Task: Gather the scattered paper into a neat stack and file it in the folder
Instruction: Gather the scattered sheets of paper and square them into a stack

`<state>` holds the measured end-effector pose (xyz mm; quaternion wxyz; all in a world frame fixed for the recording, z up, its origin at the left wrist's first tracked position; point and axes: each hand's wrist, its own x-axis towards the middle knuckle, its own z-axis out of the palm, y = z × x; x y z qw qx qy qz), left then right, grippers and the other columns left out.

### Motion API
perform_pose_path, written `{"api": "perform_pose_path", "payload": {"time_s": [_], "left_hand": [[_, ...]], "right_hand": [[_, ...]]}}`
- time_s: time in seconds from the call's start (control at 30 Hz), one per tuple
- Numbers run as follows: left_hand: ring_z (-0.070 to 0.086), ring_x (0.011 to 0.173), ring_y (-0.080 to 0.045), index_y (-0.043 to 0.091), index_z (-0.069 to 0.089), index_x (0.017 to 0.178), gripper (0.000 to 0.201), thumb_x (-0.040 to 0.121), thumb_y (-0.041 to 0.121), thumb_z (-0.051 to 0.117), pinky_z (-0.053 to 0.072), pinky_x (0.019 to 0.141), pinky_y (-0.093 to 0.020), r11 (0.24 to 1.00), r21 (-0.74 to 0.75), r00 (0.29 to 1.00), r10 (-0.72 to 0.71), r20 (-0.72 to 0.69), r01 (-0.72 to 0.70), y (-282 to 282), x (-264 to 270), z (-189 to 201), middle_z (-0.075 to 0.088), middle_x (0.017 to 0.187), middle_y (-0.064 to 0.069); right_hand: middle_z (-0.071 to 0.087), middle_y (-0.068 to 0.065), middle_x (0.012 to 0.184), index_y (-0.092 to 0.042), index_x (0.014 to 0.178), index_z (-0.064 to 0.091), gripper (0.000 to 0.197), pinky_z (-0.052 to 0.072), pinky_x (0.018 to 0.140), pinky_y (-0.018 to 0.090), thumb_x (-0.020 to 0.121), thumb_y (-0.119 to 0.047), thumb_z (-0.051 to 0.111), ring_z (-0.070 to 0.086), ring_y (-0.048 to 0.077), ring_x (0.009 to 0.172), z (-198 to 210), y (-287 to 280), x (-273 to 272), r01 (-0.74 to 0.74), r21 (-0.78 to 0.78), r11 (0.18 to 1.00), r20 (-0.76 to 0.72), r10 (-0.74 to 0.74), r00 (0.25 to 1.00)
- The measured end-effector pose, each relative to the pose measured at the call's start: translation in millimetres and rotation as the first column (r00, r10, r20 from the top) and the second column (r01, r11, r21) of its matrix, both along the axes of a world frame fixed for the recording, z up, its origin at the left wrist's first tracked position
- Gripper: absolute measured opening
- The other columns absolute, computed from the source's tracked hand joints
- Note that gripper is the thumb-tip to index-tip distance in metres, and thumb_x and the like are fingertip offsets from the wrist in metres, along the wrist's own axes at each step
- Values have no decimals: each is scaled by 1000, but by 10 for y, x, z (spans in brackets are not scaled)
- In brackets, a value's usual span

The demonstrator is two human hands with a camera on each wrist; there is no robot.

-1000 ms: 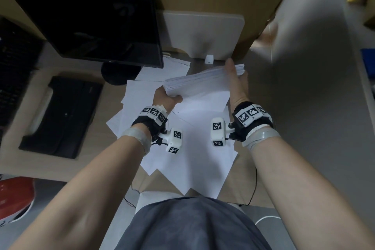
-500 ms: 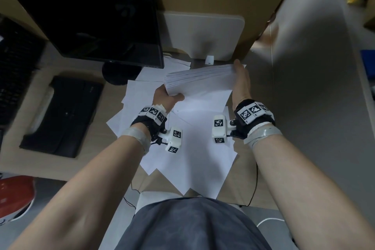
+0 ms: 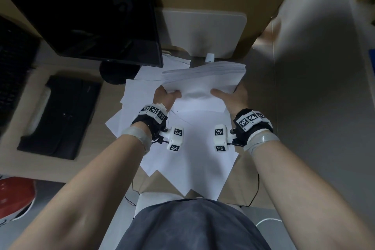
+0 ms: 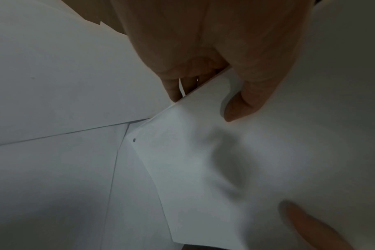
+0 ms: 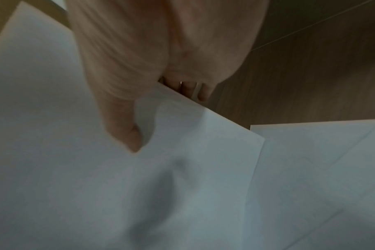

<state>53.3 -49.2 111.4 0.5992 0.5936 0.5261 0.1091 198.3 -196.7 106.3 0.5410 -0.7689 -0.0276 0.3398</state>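
A thick stack of white paper (image 3: 203,81) stands tilted on edge above the desk, held between both hands. My left hand (image 3: 165,96) grips its left edge, thumb on the near face and fingers behind; the left wrist view shows that thumb (image 4: 242,104) pressing the sheet (image 4: 257,160). My right hand (image 3: 231,95) grips the right edge the same way, its thumb (image 5: 128,133) on the stack (image 5: 118,194). Several loose sheets (image 3: 192,154) lie fanned on the desk under my wrists. A pale folder (image 3: 203,32) leans against the cardboard wall behind.
A dark monitor (image 3: 87,24) stands at the back left, with a black keyboard (image 3: 14,67) and a black pouch (image 3: 58,115) to the left. A white partition (image 3: 324,67) walls the right side. Cables (image 3: 253,195) hang at the desk's front edge.
My right hand has turned from a flat palm along the stack's right edge to a grip with the thumb across the near face. The stack sits squarer; the left hand stays put.
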Motion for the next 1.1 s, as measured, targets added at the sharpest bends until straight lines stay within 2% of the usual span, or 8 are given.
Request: {"api": "perform_pose_path", "payload": {"time_s": [0.13, 0.23, 0.37, 0.53, 0.63, 0.83, 1.0, 1.1], "left_hand": [[62, 89, -29, 7, 62, 94, 36, 61, 8, 73, 54, 82, -40, 999, 2, 999, -42, -29, 42, 36, 8, -16, 67, 92, -10], [58, 86, -24, 14, 57, 88, 27, 74, -3, 74, 51, 80, -35, 997, -5, 995, -78, -54, 78, 65, 14, -39, 62, 84, -1], [56, 84, -23, 20, 55, 75, 25, 74, 6, 76, 47, 81, -33, 995, -81, 994, -64, -91, 56, 49, 37, -90, 58, 77, 4], [50, 89, -29, 7, 57, 82, 9, 83, 6, 66, 52, 93, -47, 965, -238, 990, 85, -109, -109, 49, 123, -2, 54, 79, -4], [54, 99, -33, 6, 59, 99, 17, 83, 8, 65, 53, 94, -51, 966, -231, 993, 112, -29, -115, 71, 154, 137, 58, 96, -9], [48, 75, -17, 16, 58, 78, 14, 82, 4, 65, 43, 81, -39, 977, -155, 984, 158, 82, -144, 56, 149, 295, 57, 82, 1], [58, 86, -25, 9, 60, 81, 16, 74, -3, 69, 49, 79, -35, 999, -49, 998, -6, -67, 2, -8, -41, -4, 64, 89, -9], [57, 73, -23, 7, 58, 75, 17, 72, -7, 69, 49, 69, -30, 999, -9, 991, -47, -123, 46, 13, -108, -130, 62, 81, -8]], "right_hand": [[70, -1, 105, -14, 121, 61, 64, 56, 79, 32, 64, -7, 88, 68, 17, 95, -98, -4, 110, 42, -32, 999, -24, -42, 999], [71, 4, 106, -6, 116, 65, 56, 54, 84, 32, 65, -7, 89, 68, 21, 97, -178, 23, 98, -23, -109, 994, -86, 13, 996], [64, 7, 102, 0, 115, 53, 52, 48, 82, 31, 74, -8, 82, 62, 24, 95, -216, 114, 22, 64, -164, 984, -127, -85, 988], [56, -2, 75, -10, 72, 49, 27, 44, 73, 30, 77, 2, 73, 53, 14, 67, -79, 170, -50, 176, -127, 976, -122, -192, 974], [64, -5, 77, -9, 80, 63, 18, 47, 66, 22, 74, 4, 73, 59, 11, 67, 75, 185, -57, 248, -41, 968, -94, -251, 963], [62, -6, 74, -16, 72, 54, 30, 50, 70, 27, 74, 11, 66, 58, 7, 66, 347, 205, -74, 298, 90, 950, -23, -297, 955], [55, -4, 74, -12, 73, 55, 19, 45, 69, 28, 79, -5, 72, 56, 18, 70, -34, -9, -230, 120, -130, 984, -97, -133, 986], [48, 1, 73, 0, 84, 55, 27, 44, 68, 33, 75, -16, 75, 53, 25, 75, -130, -35, -272, 19, -258, 966, -125, -53, 991]]}}
